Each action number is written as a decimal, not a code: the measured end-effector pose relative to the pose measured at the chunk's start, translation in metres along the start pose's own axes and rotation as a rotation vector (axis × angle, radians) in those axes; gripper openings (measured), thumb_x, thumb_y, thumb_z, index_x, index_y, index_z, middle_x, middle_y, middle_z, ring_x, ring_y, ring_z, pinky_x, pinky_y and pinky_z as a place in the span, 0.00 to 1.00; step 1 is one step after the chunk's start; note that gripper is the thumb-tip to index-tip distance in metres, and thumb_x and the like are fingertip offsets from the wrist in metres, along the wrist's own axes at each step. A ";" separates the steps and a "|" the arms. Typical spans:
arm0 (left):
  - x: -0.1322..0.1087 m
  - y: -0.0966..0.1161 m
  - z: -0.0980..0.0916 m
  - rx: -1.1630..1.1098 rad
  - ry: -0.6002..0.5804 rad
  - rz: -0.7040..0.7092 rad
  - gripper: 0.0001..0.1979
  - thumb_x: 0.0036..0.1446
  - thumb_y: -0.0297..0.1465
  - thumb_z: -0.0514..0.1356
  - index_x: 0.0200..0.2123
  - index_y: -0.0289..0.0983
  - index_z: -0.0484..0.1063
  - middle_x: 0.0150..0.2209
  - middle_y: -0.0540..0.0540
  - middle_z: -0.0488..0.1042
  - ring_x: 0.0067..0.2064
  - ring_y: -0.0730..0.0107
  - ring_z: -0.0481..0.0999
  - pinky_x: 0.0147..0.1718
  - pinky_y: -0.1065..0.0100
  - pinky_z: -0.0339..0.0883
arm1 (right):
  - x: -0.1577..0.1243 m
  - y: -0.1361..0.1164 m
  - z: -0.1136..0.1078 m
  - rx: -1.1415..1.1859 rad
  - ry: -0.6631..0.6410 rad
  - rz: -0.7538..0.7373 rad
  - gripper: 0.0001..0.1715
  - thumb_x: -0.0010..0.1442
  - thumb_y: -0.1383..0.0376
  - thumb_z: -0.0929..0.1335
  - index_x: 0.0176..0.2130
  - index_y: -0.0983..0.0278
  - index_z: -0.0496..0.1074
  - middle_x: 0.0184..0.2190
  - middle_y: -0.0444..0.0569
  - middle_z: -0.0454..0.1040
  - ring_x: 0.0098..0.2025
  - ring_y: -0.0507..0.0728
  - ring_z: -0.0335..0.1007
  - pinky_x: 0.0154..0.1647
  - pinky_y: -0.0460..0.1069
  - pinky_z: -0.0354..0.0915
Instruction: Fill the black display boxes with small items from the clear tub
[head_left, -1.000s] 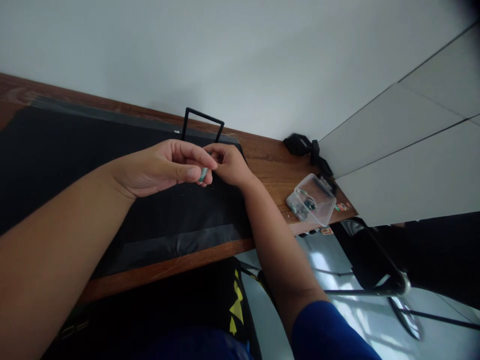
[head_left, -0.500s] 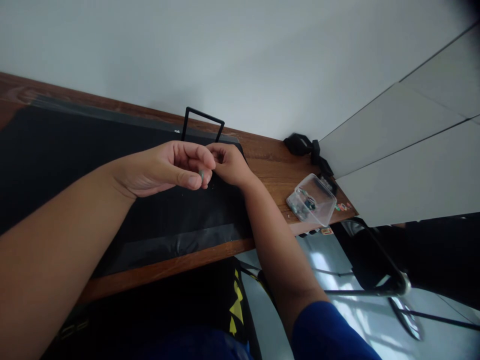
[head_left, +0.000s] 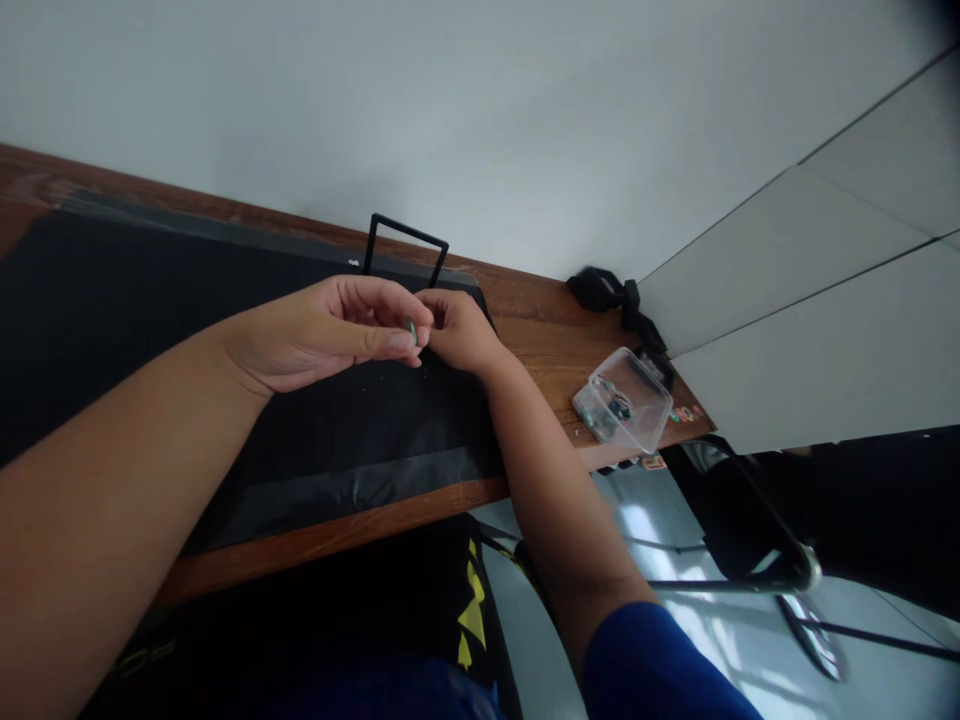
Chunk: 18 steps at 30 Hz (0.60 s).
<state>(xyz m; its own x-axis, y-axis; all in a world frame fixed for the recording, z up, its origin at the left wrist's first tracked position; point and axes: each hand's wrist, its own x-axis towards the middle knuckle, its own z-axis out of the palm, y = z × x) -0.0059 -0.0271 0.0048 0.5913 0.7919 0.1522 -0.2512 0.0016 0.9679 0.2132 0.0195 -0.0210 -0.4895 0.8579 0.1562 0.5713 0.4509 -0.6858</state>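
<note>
My left hand (head_left: 330, 335) hovers over the black mat (head_left: 112, 330) with thumb and fingers pinched on a small grey-green piece (head_left: 409, 327). My right hand (head_left: 461, 330) sits just to its right, fingers curled tight and touching the left fingertips; what it holds, if anything, is hidden. A thin black rectangular frame (head_left: 405, 245) stands upright right behind both hands.
The wooden table (head_left: 555, 345) carries a clear plastic box (head_left: 622, 400) with small parts at its right end, beside a black object (head_left: 607, 292) by the wall. A black chair (head_left: 750, 520) stands on the floor to the right.
The left thumb and fingers have shifted slightly upward, turning the small piece between them. The right hand has stayed in place.
</note>
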 end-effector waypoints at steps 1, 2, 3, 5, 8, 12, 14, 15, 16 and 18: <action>0.000 0.000 0.000 0.001 0.011 -0.008 0.14 0.43 0.39 0.83 0.30 0.44 0.86 0.31 0.49 0.82 0.36 0.63 0.84 0.42 0.63 0.83 | 0.000 0.001 0.000 -0.005 0.000 0.002 0.09 0.66 0.65 0.73 0.45 0.67 0.82 0.28 0.42 0.72 0.31 0.52 0.64 0.38 0.48 0.60; 0.000 0.000 0.000 0.004 0.025 -0.010 0.14 0.43 0.39 0.83 0.30 0.44 0.85 0.31 0.49 0.82 0.37 0.62 0.84 0.42 0.62 0.83 | 0.000 0.001 0.000 -0.011 0.000 0.006 0.09 0.67 0.65 0.73 0.45 0.66 0.82 0.28 0.41 0.72 0.31 0.51 0.63 0.38 0.48 0.59; 0.000 -0.001 0.000 0.011 0.044 -0.009 0.14 0.44 0.40 0.83 0.31 0.43 0.85 0.31 0.49 0.82 0.38 0.61 0.85 0.44 0.60 0.83 | 0.000 0.001 0.000 -0.019 0.002 0.010 0.09 0.67 0.65 0.73 0.45 0.66 0.82 0.28 0.40 0.71 0.31 0.51 0.63 0.38 0.48 0.59; 0.002 -0.002 -0.002 0.021 0.116 0.009 0.14 0.46 0.41 0.82 0.31 0.42 0.85 0.33 0.49 0.83 0.39 0.59 0.86 0.47 0.57 0.84 | 0.001 0.000 0.000 -0.036 0.004 0.021 0.08 0.68 0.64 0.74 0.45 0.67 0.82 0.26 0.39 0.69 0.31 0.51 0.62 0.38 0.48 0.58; 0.007 -0.003 -0.006 0.035 0.335 0.068 0.14 0.49 0.38 0.81 0.35 0.40 0.84 0.38 0.47 0.86 0.41 0.62 0.85 0.49 0.57 0.83 | 0.001 -0.001 0.000 -0.043 0.016 0.051 0.09 0.68 0.64 0.75 0.46 0.67 0.83 0.24 0.37 0.65 0.29 0.50 0.59 0.37 0.49 0.57; 0.008 0.000 -0.015 0.208 0.672 0.110 0.11 0.60 0.32 0.75 0.45 0.36 0.85 0.45 0.45 0.88 0.46 0.64 0.85 0.54 0.58 0.80 | 0.002 0.000 0.001 -0.031 0.029 0.082 0.10 0.68 0.64 0.76 0.47 0.66 0.83 0.24 0.36 0.65 0.29 0.50 0.60 0.37 0.49 0.58; 0.005 0.001 -0.020 0.463 0.754 0.105 0.14 0.64 0.36 0.73 0.49 0.37 0.87 0.48 0.45 0.88 0.50 0.60 0.85 0.58 0.55 0.77 | 0.002 0.000 0.001 -0.034 0.029 0.089 0.10 0.68 0.64 0.76 0.47 0.66 0.83 0.24 0.36 0.65 0.29 0.50 0.60 0.37 0.49 0.58; 0.004 0.000 -0.023 0.617 0.757 0.082 0.16 0.64 0.39 0.72 0.51 0.37 0.87 0.49 0.45 0.88 0.51 0.58 0.84 0.59 0.53 0.76 | 0.002 0.000 0.001 -0.038 0.027 0.093 0.09 0.68 0.64 0.76 0.47 0.66 0.83 0.24 0.36 0.65 0.29 0.50 0.60 0.37 0.49 0.58; 0.002 -0.001 -0.026 0.767 0.739 0.045 0.17 0.64 0.42 0.71 0.51 0.38 0.88 0.50 0.45 0.88 0.52 0.55 0.84 0.60 0.51 0.74 | 0.002 0.000 0.001 -0.043 0.025 0.095 0.09 0.68 0.64 0.76 0.47 0.65 0.83 0.23 0.37 0.65 0.29 0.50 0.60 0.37 0.49 0.58; 0.001 -0.007 -0.034 0.937 0.688 -0.061 0.19 0.63 0.45 0.70 0.50 0.41 0.89 0.48 0.46 0.88 0.49 0.51 0.83 0.58 0.48 0.74 | 0.001 -0.001 0.000 -0.049 0.024 0.097 0.08 0.69 0.64 0.76 0.47 0.65 0.83 0.23 0.37 0.66 0.28 0.50 0.60 0.37 0.49 0.58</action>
<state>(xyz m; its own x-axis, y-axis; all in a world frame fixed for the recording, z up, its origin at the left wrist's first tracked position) -0.0292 -0.0053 -0.0083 -0.0305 0.9708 0.2379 0.5985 -0.1729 0.7823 0.2116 0.0199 -0.0201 -0.4151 0.9034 0.1078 0.6472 0.3764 -0.6629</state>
